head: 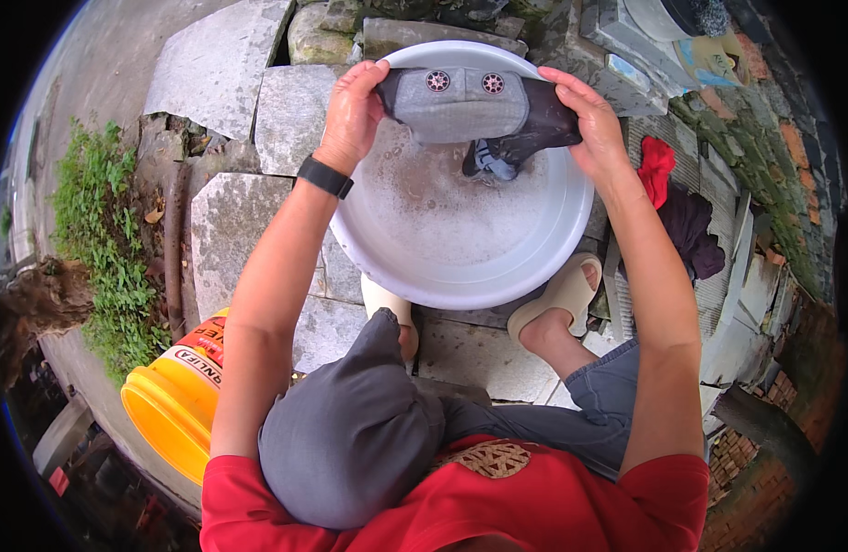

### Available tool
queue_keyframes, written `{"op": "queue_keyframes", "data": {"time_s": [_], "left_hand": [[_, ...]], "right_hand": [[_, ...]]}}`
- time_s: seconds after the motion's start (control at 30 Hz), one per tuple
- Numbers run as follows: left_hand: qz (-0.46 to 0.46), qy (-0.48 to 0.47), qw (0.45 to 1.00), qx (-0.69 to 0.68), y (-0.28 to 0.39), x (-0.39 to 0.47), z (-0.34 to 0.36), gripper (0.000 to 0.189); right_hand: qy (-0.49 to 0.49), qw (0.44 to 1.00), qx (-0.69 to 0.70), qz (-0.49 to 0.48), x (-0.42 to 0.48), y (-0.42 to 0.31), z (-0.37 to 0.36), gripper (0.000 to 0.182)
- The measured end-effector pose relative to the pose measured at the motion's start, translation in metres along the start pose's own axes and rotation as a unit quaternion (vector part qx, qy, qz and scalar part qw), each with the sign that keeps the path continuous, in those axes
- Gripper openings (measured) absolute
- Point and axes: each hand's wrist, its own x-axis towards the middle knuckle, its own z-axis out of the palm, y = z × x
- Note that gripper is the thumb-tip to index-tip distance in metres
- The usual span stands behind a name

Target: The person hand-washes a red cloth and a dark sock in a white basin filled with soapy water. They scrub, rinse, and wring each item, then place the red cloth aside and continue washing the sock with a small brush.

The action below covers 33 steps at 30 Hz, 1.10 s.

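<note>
A wet grey and black cloth garment (458, 110) with two round dark-and-pink patches is stretched between my two hands over the far part of a white plastic basin (458, 297). My left hand (355, 110) pinches its left end between thumb and fingers. Its black right end is gripped by my right hand (589, 124). A dark and pale blue part of cloth (494, 162) hangs below it into the cloudy, sudsy water (444, 228). Whether that part belongs to the same garment, I cannot tell.
A red cloth (656, 165) and a dark purple cloth (693, 231) lie on a ribbed slab at the right. At the left stands a tilted yellow bucket (175, 400). My feet in cream slides flank the basin's near side on stone paving (479, 352).
</note>
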Motion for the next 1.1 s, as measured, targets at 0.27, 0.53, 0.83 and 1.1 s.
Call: {"op": "queue_keyframes", "data": {"time_s": [0.27,0.53,0.83,1.1], "left_hand": [[0.045,-0.059,0.963,0.260,0.017,0.000,-0.027,0.013],[-0.065,-0.194,0.709,0.675,-0.077,-0.042,-0.030,0.045],[0.160,-0.240,0.637,0.715,-0.104,-0.027,0.014,0.035],[0.082,-0.096,0.791,0.598,-0.103,-0.025,0.000,0.012]], "right_hand": [[-0.097,0.981,-0.125,-0.115,-0.008,0.011,-0.019,0.036],[-0.145,0.753,-0.637,0.086,-0.045,0.082,-0.031,0.036],[-0.059,0.783,-0.619,0.004,-0.030,0.097,-0.012,0.018],[-0.025,0.858,-0.510,-0.056,-0.008,0.069,-0.027,0.015]]}}
